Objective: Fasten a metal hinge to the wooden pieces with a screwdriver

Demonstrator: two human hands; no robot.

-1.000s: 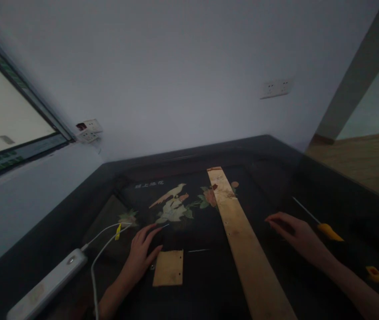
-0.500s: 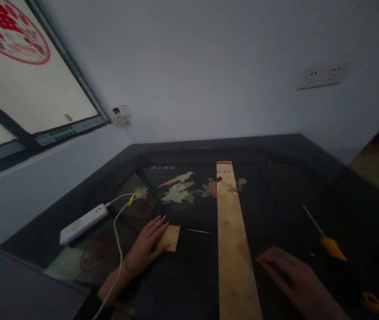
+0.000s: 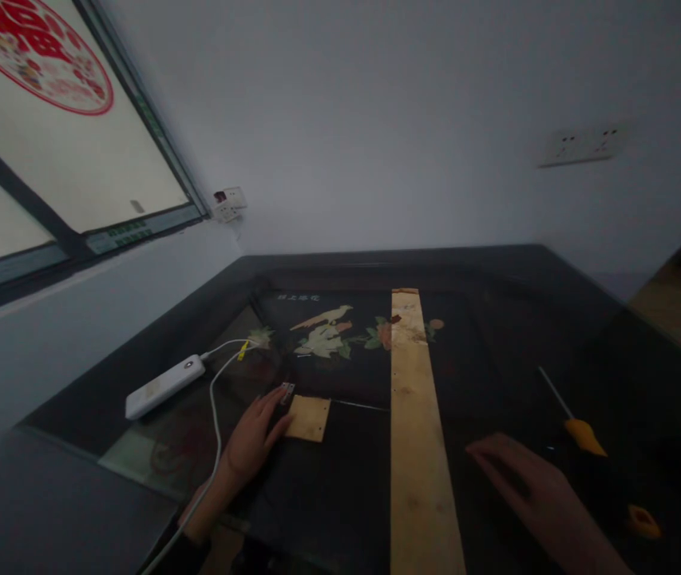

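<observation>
- Nearest me, at about five o'clock, my right hand (image 3: 525, 491) lies flat on the dark table (image 3: 496, 271), fingers stretched and loosely together, gripping nothing.
- At about four o'clock of that hand, a small orange piece (image 3: 643, 521) sits close by on the tabletop; I cannot tell what it is.
- Just beyond the right hand, toward one o'clock, lies a screwdriver (image 3: 573, 419) with an orange handle, its thin shaft pointing away to eleven o'clock; the hand is near it but apart.
- Between my hands, a long wooden strip (image 3: 415, 431) runs from six o'clock straight toward twelve.
- At seven o'clock, my left hand (image 3: 250, 439) rests palm down, fingers extended, fingertips touching the left edge of a small wooden square (image 3: 308, 418).
- A small metal hinge (image 3: 287, 390) lies at the fingertips, just at the square's far left corner; I cannot tell whether the fingers pinch it.
- A white cable (image 3: 214, 423) passes left of the wrist to a white power bank (image 3: 164, 386) at nine o'clock.
- Farther off, at twelve o'clock, a bird-and-flower inlay (image 3: 325, 335) decorates the tabletop.
</observation>
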